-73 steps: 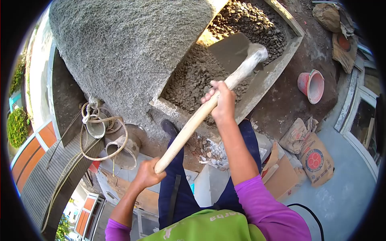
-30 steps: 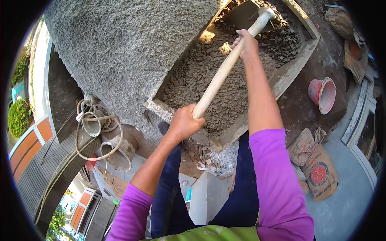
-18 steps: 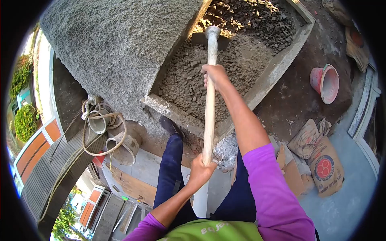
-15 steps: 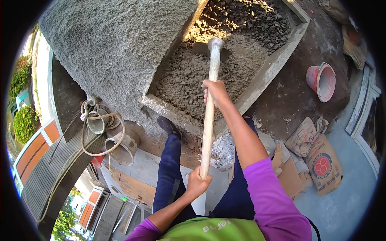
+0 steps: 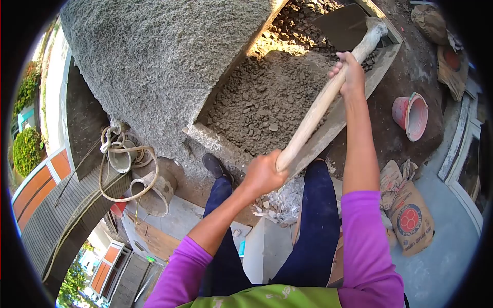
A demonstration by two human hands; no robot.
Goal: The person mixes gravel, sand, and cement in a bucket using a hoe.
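Both my hands grip a hoe [image 5: 321,105] with a pale wooden handle. My left hand [image 5: 264,174] is closed round the butt end, low and near my legs. Farther up, close to the head, my right hand [image 5: 351,77] wraps the handle. The hoe's broad, flat metal blade [image 5: 343,26] is raised over the far right part of a wooden mixing trough [image 5: 343,119]. Grey-brown, lumpy mortar mix [image 5: 267,100] lies in the trough, with darker, coarser clods toward its far end.
A big heap of grey sand [image 5: 159,56] rises left of the trough. Buckets [image 5: 154,192] and a looped rope or hose [image 5: 105,177] lie at left. A red bucket [image 5: 411,117] is tipped at right, above paper cement sacks [image 5: 413,218]. White rubble [image 5: 281,203] lies between my feet.
The hoe has swung up and to the right, its blade leaving the mix. My right hand moved right and away from me; my left hand rose slightly.
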